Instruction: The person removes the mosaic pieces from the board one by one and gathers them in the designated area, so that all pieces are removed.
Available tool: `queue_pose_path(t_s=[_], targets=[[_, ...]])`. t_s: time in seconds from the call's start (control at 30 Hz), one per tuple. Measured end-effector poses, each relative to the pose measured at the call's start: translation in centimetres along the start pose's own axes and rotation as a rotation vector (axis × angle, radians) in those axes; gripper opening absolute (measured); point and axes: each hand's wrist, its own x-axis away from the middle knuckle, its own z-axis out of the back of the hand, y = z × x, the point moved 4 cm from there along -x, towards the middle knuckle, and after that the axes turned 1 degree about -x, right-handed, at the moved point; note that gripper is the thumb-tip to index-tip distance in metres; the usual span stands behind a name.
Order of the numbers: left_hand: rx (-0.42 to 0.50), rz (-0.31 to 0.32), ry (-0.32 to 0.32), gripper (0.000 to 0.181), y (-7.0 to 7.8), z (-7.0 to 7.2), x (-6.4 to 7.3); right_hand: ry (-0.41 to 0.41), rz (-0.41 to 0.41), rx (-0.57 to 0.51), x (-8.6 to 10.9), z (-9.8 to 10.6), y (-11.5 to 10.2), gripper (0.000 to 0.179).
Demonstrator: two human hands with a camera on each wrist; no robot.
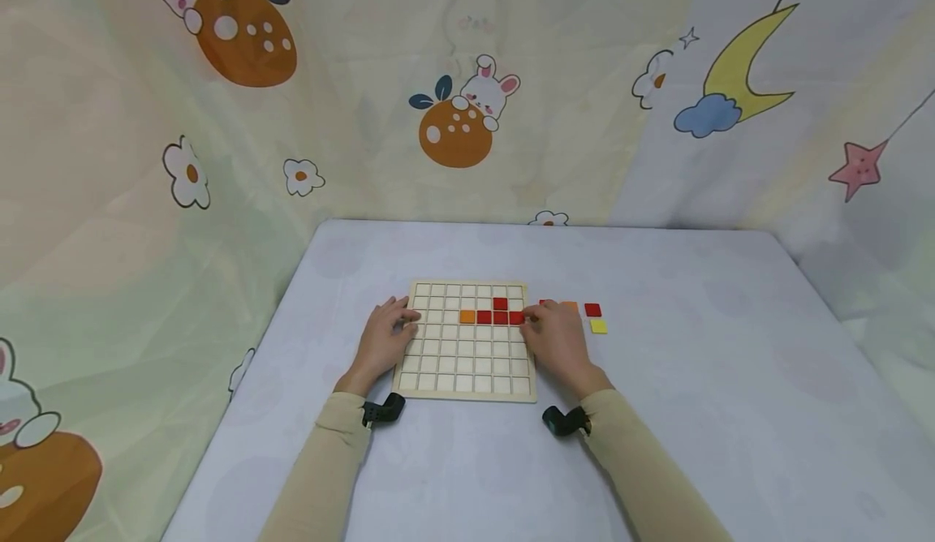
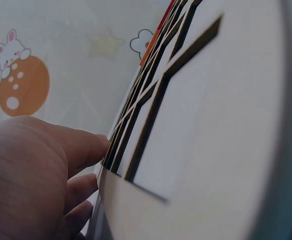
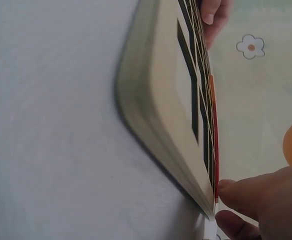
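A square wooden grid board (image 1: 467, 398) with light cells lies on the table. My left hand (image 1: 385, 333) grips its left edge, thumb on the rim and the other fingers along the side, as the left wrist view shows the hand (image 2: 41, 170). At the right edge, my right hand (image 1: 558, 337) pinches a red tile (image 1: 515, 317) in the last column, its fingertips right at the cell. In the right wrist view the thumb (image 3: 246, 195) meets the tile. Next to it runs a row with a red tile (image 1: 500, 317), another red tile (image 1: 484, 316) and an orange tile (image 1: 467, 316); one red tile (image 1: 500, 303) sits above.
Loose tiles lie right of the board: a red tile (image 1: 592, 310), a yellow tile (image 1: 599, 326) and an orange tile (image 1: 569, 305), the last partly behind my right hand. The white-covered table (image 1: 467, 469) meets a printed cloth backdrop (image 1: 365, 104) at the back.
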Motion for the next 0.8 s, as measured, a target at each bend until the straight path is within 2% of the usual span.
queue_pose_path(t_s=[0.2, 0.47, 0.8], targets=[[-0.004, 0.001, -0.001, 0.018, 0.1, 0.0, 0.0, -0.063, -0.056, 0.023, -0.4, -0.4, -0.3, 0.038], [0.001, 0.005, -0.006, 0.018, 0.3, 0.0, 0.1, -0.08, -0.045, 0.075, -0.8, -0.3, -0.5, 0.032], [0.003, -0.005, -0.008, 0.018, 0.3, 0.1, 0.1, -0.111, -0.052, 0.041, -1.3, -0.3, -0.1, 0.025]])
